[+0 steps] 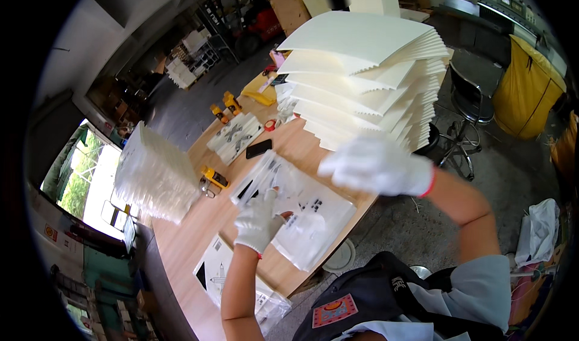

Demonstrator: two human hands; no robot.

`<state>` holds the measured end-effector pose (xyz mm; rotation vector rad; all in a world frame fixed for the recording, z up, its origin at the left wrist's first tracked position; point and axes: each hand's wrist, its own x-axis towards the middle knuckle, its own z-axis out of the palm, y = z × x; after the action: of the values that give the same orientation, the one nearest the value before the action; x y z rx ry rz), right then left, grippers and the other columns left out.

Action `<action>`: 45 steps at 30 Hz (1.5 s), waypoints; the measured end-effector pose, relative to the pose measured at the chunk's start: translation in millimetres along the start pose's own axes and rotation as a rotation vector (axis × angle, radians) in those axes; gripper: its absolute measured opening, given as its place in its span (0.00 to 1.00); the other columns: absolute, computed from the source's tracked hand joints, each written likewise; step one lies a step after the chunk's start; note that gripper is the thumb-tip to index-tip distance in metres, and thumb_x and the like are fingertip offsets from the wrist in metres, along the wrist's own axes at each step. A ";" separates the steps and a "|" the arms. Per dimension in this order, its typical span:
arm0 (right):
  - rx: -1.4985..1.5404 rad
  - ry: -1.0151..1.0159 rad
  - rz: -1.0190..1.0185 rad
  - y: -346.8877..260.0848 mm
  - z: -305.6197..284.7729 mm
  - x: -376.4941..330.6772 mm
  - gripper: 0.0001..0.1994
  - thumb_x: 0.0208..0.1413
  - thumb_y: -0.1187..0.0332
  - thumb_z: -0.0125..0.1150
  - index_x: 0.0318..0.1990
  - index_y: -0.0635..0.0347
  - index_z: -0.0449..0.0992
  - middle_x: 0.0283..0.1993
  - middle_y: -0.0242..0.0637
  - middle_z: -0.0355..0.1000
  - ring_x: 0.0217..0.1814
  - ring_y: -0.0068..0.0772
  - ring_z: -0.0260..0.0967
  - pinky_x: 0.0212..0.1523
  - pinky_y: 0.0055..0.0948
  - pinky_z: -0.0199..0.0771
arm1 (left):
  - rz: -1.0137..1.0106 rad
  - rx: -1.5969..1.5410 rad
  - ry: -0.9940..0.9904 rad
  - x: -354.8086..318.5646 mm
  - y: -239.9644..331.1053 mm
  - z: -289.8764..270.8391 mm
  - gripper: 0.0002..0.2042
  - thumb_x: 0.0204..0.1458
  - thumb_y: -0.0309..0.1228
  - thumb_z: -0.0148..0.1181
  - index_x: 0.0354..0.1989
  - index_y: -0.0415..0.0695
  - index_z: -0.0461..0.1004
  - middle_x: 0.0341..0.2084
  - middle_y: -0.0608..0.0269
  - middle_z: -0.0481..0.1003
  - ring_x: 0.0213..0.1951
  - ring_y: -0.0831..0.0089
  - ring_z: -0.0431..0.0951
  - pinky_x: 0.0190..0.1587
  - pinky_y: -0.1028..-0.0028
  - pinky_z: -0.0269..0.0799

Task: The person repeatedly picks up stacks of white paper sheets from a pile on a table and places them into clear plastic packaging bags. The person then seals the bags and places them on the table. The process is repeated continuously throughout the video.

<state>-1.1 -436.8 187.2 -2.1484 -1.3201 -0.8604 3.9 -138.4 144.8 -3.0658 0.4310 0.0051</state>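
Observation:
My left hand (259,221), in a white knit glove with bare thumb and fingertip showing, rests on a pile of clear plastic bags (325,211) printed with small black marks. Its thumb and forefinger are apart, and nothing shows between them. Raised over the right table edge is my right hand (380,165), also white-gloved with a red cuff. Motion smears its fingers, so any grip is unclear. Just beyond it stands a tall, fanned stack of cream sheets (362,36). Nearer me, beside my left forearm, lie white printed packs (212,262) partly in clear plastic.
On the wooden table (175,244) are a black phone (259,148), an orange bottle (215,177), more printed packs (235,137) and a red tape roll (271,125). A tall plastic-wrapped stack (154,172) stands left. A stool (470,103) and yellow sack (526,91) are right.

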 end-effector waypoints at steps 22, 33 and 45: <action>-0.746 0.022 -0.082 61.0 -139.5 63.4 0.07 0.51 0.65 0.55 0.35 0.55 0.75 0.36 0.34 0.73 0.40 0.36 0.70 0.43 0.34 0.68 | 0.200 -2.137 -0.468 108.2 107.7 -123.7 0.19 0.57 0.39 0.49 0.52 0.40 0.64 0.47 0.54 0.71 0.41 0.67 0.74 0.46 0.68 0.72; -0.069 -0.008 0.743 26.7 -125.0 -11.0 0.24 0.62 0.58 0.44 0.64 0.57 0.58 0.48 0.43 0.72 0.48 0.32 0.70 0.49 0.27 0.68 | -0.136 -1.668 -0.216 53.4 -6.3 -124.9 0.11 0.49 0.25 0.49 0.39 0.35 0.72 0.31 0.56 0.76 0.31 0.72 0.78 0.33 0.76 0.75; 0.472 0.179 0.740 -45.7 71.1 -32.2 0.09 0.55 0.70 0.56 0.41 0.66 0.73 0.36 0.45 0.74 0.39 0.37 0.72 0.40 0.31 0.69 | 0.175 -0.723 0.035 -62.9 103.9 -13.5 0.44 0.41 0.38 0.67 0.66 0.42 0.48 0.62 0.35 0.48 0.57 0.46 0.61 0.56 0.57 0.59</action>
<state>-34.6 -389.1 118.0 -1.8907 -0.4850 -0.3708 -85.2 -221.4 154.3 -3.7139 0.8662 0.1452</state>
